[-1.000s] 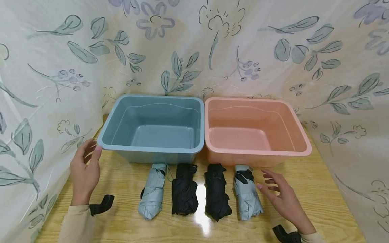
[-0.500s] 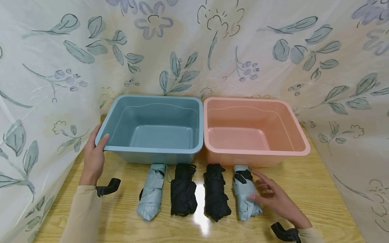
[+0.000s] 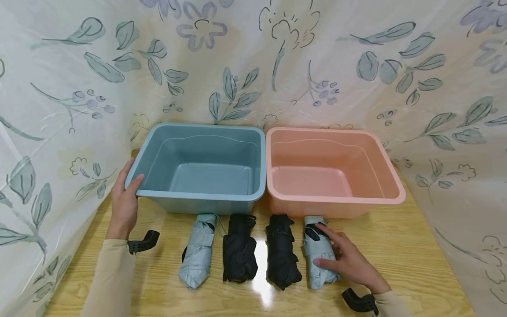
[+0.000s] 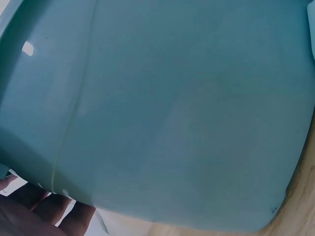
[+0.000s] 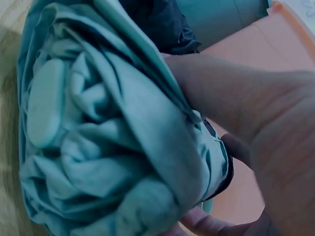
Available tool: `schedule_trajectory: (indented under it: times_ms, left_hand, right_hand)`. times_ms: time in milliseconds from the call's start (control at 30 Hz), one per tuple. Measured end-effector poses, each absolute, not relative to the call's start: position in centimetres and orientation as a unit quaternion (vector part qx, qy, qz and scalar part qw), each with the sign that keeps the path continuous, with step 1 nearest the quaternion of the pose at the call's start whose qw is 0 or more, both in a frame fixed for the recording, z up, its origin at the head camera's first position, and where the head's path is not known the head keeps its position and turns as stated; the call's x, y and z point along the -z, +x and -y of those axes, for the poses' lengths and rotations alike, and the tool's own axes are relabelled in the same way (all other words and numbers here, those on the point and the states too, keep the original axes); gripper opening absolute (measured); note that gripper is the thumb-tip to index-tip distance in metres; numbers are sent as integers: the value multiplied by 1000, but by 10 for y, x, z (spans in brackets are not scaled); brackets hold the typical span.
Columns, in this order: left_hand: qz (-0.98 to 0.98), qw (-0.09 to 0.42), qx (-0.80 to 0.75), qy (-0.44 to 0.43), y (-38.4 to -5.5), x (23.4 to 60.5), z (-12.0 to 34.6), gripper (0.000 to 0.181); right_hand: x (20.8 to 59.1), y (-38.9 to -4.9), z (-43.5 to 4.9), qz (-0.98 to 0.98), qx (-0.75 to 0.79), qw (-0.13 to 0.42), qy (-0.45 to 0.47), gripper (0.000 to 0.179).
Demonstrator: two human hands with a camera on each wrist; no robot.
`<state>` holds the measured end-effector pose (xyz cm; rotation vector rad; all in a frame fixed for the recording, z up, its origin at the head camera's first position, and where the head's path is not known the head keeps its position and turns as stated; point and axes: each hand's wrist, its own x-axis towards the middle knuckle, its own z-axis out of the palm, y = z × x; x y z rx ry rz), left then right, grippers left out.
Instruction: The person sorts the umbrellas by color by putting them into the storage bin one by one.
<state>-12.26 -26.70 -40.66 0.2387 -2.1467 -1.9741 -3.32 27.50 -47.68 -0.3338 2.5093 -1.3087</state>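
Note:
My left hand point(image 3: 123, 209) holds the near left corner of the blue plastic bin point(image 3: 198, 194), thumb over the rim and fingers outside it. In the left wrist view, several of its fingers point(image 4: 51, 209) show along the bin's edge. On the right, my right hand point(image 3: 354, 262) grips a light blue folded umbrella point(image 3: 314, 250) lying in front of the pink bin point(image 3: 336, 199). The right wrist view shows the thumb on one side of the bunched umbrella cloth point(image 5: 123, 132) and fingers on the other, partly hidden.
Two black folded umbrellas point(image 3: 239, 251) and another light blue one point(image 3: 196, 253) lie in a row on the wooden table point(image 3: 158, 286). Both bins stand side by side behind them, with nothing inside. A floral sheet point(image 3: 245, 53) hangs around the back and sides.
My left hand has moved up and right onto the blue bin's corner and taken hold of its rim. My right hand has moved left onto the right-hand light blue umbrella and closed around it.

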Motion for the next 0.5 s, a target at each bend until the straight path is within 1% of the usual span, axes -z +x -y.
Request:
schedule_trajectory:
  times_ms: [267, 500]
  left_hand:
    - [712, 124, 685, 89, -122, 407, 263, 55]
    - [720, 126, 676, 93, -122, 408, 263, 55]
  right_hand:
    - [472, -34, -265, -897, 409, 127, -109, 87]
    - [477, -32, -262, -859, 487, 137, -75, 88]
